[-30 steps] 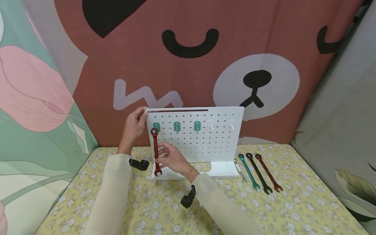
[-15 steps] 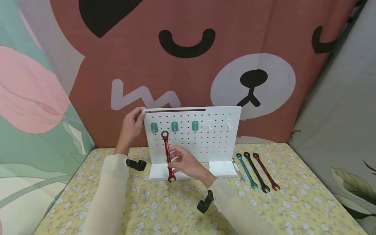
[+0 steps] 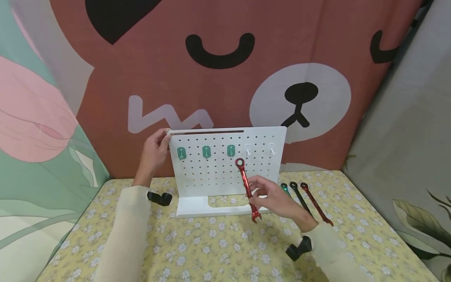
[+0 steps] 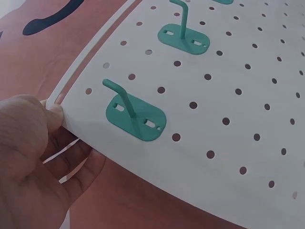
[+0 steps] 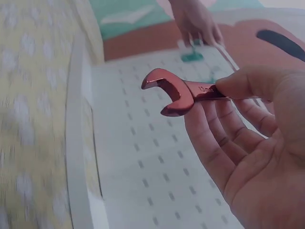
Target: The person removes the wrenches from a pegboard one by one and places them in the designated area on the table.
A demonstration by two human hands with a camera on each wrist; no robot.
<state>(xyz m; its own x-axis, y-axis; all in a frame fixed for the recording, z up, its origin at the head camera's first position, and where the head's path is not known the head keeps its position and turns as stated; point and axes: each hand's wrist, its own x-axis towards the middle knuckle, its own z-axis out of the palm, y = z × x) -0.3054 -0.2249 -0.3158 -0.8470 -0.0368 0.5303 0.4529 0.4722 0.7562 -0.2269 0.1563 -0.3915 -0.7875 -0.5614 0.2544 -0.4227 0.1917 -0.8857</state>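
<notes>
My left hand [image 3: 155, 150] grips the top left corner of a white pegboard [image 3: 208, 176], thumb in front and fingers behind, as the left wrist view shows. A green hook [image 4: 136, 117] sits on the board close to that hand. In the head view my right hand [image 3: 273, 196] pinches a shiny red combination wrench [image 3: 245, 182] by its shaft, ring end up. The wrench is held in front of the board's right half, below a clear hook [image 3: 248, 150]. Its open-ended jaw and a "13mm" marking show in the right wrist view, thumb on the shaft [image 5: 205, 90].
Two more green hooks [image 3: 206, 152] and another clear hook [image 3: 271, 149] line the board's upper row. Right of the board lie a green wrench [image 3: 284, 188], a black wrench [image 3: 299, 196] and an orange-red wrench [image 3: 317, 203] on the flowered tablecloth [image 3: 211, 250]. A printed curtain [image 3: 158, 78] hangs behind.
My right hand has carried the red wrench from the leftmost green hook rightwards across the front of the board. My left hand keeps its grip on the corner. The view has shifted slightly.
</notes>
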